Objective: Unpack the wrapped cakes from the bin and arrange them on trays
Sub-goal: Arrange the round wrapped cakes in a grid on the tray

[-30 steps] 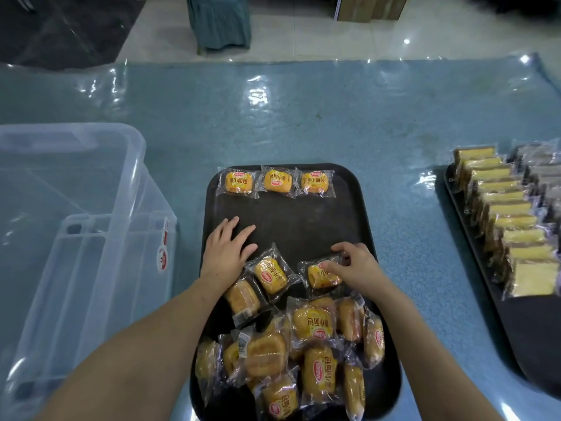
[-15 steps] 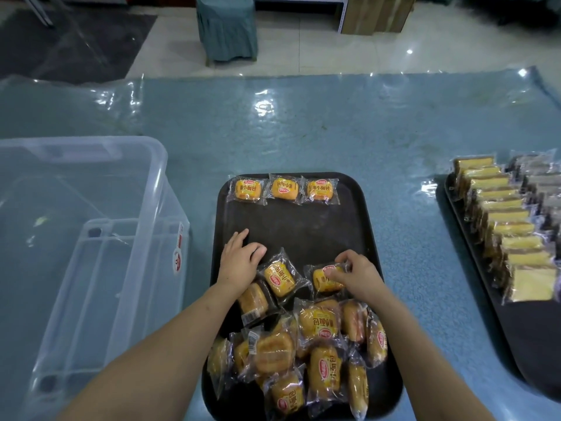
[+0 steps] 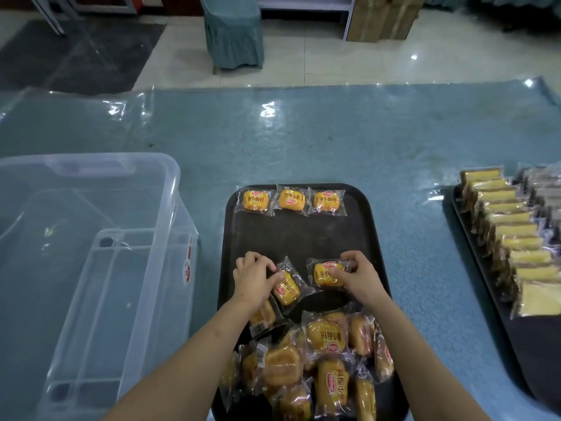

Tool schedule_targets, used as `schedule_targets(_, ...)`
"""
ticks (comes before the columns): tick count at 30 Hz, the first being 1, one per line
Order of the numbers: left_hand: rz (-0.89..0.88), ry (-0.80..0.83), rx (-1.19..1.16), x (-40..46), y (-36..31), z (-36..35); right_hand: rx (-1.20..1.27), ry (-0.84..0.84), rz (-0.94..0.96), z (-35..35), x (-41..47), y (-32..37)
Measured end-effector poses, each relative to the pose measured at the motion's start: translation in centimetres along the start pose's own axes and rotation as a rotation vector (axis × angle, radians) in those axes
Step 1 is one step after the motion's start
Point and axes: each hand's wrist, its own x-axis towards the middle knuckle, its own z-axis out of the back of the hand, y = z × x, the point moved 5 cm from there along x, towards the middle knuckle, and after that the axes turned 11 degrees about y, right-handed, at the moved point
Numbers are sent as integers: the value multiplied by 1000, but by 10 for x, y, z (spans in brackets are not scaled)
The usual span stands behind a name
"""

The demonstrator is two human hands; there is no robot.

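head view, looking down at my worktop (image 3: 303, 141), draped in blue under clear plastic film: nearest me, a loose pile of wrapped cakes (image 3: 315, 366) crowds the near end of the black tray (image 3: 297, 238), packets overlapping and tilted every way. just beyond the pile, my left hand (image 3: 253, 279) curls its fingers onto the wrapper of one tilted cake (image 3: 287, 288), thumb and fingertips pinching its left edge, while another packet lies partly under that wrist. my right hand (image 3: 358, 275) grasps a second cake (image 3: 326, 273) by its right side, label facing up, the packet just beside the one in my left hand and not touching it. past both hands the middle of the tray is bare dark surface. at its far end, three wrapped cakes (image 3: 291, 199) lie flat in a neat row, side by side along the rim. to my left, a clear plastic bin (image 3: 170, 189) stands on the worktop just beside the tray; i see no cakes through its walls. to my right, well apart from the first tray, a second dark tray (image 3: 528, 344) carries a long overlapping row of yellow sliced cakes (image 3: 516, 232) in clear wrap, with darker packets behind them that i cannot make out. beyond the worktop, a chair in a teal cover (image 3: 233, 31) stands on the pale tiled floor (image 3: 334, 62).
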Motion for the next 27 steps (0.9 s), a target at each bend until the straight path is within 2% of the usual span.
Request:
schedule_targets(3, -21, -5, -28, 3, 0, 2, 59, 7, 6, 0, 7, 3)
schedule_targets(6, -30, 48, -12, 4, 0, -2, 136, -57, -27, 0, 12, 2)
schedule_targets(9, 7, 77, 87, 6, 3, -8, 154, -122, -62, -1, 15, 0)
schedule_targets(11, 44, 64, 64, 9, 5, -8, 166, -149, -65, -1, 18, -1)
schedule_targets(21, 184, -219, -56, 21, 19, 28, 224, -153, -19, -12, 50, 34)
schedule_targets(27, 260, -302, -135, 27, 23, 45, 240, -130, 9, -28, 74, 60)
